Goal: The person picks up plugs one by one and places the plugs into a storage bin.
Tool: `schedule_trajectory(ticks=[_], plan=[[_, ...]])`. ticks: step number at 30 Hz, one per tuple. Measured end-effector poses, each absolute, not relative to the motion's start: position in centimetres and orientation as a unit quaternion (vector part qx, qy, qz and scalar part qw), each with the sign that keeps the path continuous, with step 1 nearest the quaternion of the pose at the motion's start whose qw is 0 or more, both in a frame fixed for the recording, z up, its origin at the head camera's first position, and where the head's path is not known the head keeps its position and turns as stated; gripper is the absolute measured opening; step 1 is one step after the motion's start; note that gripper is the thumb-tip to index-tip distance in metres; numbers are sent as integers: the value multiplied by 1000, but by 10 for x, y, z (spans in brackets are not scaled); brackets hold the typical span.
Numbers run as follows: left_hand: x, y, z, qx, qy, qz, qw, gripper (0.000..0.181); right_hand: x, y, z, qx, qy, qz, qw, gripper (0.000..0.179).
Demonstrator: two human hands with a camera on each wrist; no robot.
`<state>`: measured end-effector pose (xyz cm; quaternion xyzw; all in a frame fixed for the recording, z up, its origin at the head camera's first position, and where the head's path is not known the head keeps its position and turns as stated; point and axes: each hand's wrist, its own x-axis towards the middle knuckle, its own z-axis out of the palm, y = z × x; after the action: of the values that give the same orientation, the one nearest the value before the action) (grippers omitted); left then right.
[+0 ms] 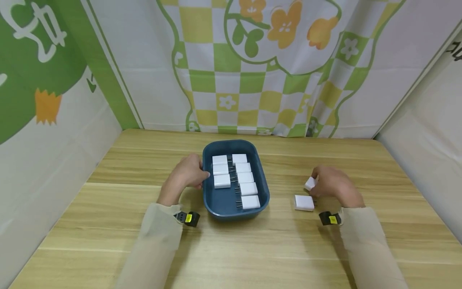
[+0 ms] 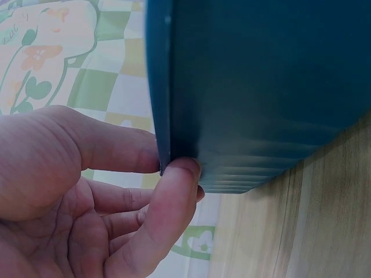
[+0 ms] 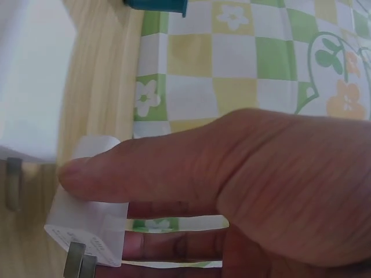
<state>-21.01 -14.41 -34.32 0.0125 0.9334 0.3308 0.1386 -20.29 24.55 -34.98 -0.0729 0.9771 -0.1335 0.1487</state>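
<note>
A blue plastic bin (image 1: 236, 214) stands on the table with several white plug chargers (image 1: 245, 178) lying in two columns inside, prongs facing the middle. My left hand (image 1: 185, 172) pinches the bin's left rim between thumb and fingers; the left wrist view shows the thumb (image 2: 168, 214) against the bin's side wall (image 2: 261, 75). To the right of the bin, my right hand (image 1: 332, 182) holds a white plug charger (image 3: 87, 214) between thumb and fingers, its two metal prongs showing. Just in front of that hand lies another charger (image 1: 304, 203) on the table.
The wooden table (image 1: 281, 249) reaches back to a checked, flower-printed curtain (image 1: 249, 92). Fabric walls (image 1: 72, 132) close in the left and right sides. Each wrist wears a black strap with a small camera (image 1: 189, 218).
</note>
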Motion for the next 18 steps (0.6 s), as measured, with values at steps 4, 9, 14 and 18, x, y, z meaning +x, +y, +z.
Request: schedule_trajectory(ticks=[4,9,14,18], plan=[[-210,-144,-343,14,933,332,139,19,-201,243,-344,-79,979,-131,138,43],[-211,-144,-343,10,933,331,140,19,-196,238,-335,-91,979,-139,121,47],[-211,-143,-344,10,933,330,140,19,-190,232,-325,-101,979,-147,102,44],[-212,-143,-343,11,933,330,141,19,-184,227,-318,-112,979,-152,80,42]])
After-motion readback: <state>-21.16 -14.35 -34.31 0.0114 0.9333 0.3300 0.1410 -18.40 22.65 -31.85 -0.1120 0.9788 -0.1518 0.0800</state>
